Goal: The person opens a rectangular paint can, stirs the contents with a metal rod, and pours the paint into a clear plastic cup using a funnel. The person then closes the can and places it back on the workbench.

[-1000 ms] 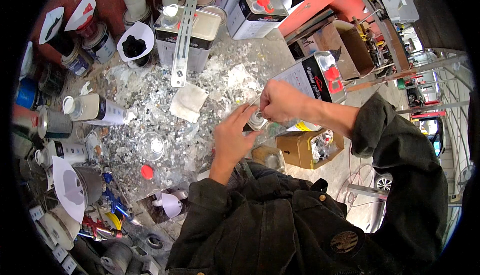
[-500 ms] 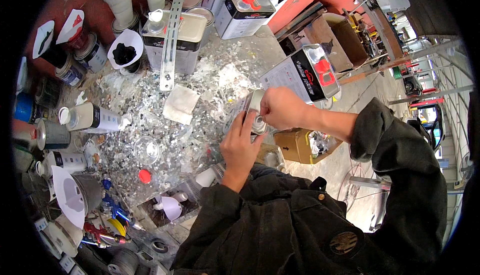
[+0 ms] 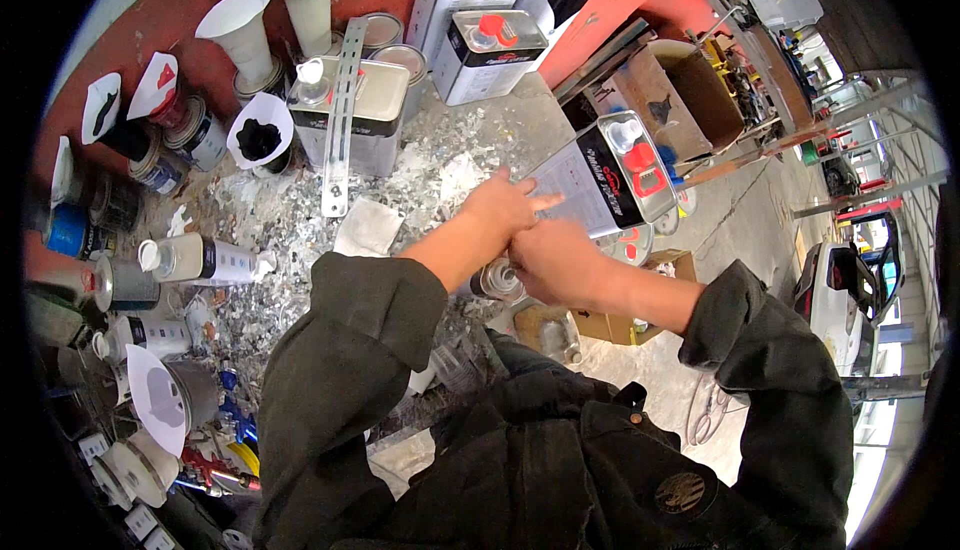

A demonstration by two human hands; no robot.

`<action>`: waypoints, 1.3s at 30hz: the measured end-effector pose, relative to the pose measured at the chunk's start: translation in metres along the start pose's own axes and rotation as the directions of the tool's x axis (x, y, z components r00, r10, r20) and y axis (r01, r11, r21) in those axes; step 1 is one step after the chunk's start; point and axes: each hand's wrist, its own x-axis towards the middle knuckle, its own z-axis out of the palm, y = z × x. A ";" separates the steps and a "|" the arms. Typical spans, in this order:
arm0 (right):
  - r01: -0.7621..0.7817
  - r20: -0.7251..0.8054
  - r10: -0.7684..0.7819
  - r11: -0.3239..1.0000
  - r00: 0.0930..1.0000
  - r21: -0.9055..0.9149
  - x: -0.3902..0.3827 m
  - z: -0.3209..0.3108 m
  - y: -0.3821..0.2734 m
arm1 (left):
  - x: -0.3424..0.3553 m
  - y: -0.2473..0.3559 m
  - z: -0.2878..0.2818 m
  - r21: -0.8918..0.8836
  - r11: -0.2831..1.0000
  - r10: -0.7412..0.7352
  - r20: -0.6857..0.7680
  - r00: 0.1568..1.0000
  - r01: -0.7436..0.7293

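Observation:
My left hand (image 3: 505, 205) is stretched across the bench with fingers apart, near a tall metal can (image 3: 600, 180) with a red handle and white cap that lies tilted at the bench's right side. My right hand (image 3: 555, 260), slightly blurred, is closed just below it, over a smaller can with a pale round spout (image 3: 497, 280); what its fingers grip is hidden. A white folded cloth (image 3: 365, 225) lies left of my hands, below a long perforated metal strip (image 3: 342, 120) resting on a square can (image 3: 375, 95).
Cans and paper funnels (image 3: 260, 135) crowd the back and left of the paint-spattered bench (image 3: 275, 320). Spray guns (image 3: 220, 465) are at the lower left. Cardboard boxes (image 3: 680, 100) stand to the right, with a car (image 3: 835, 280) beyond.
My left hand has left the small can's side and moved up and forward, fingers spreading. My right hand has moved slightly down, still over the small can.

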 end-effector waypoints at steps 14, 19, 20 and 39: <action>0.455 0.087 -0.448 0.856 0.890 -0.246 0.006 -0.013 0.039 | -0.037 0.008 -0.004 -0.203 0.910 -0.373 -0.024 0.927 0.361; 0.558 0.150 -0.538 0.782 0.829 -0.278 0.016 -0.021 0.046 | -0.053 0.034 0.021 -0.543 0.803 -0.469 -0.319 0.824 0.247; 0.567 0.191 -0.534 0.792 0.823 -0.229 0.014 -0.023 0.046 | -0.052 0.038 0.027 -0.615 0.769 -0.471 -0.354 0.808 0.178; 0.628 0.199 -0.596 0.720 0.778 -0.297 0.016 -0.018 0.050 | -0.053 0.054 0.031 -0.669 0.708 -0.563 -0.343 0.752 0.225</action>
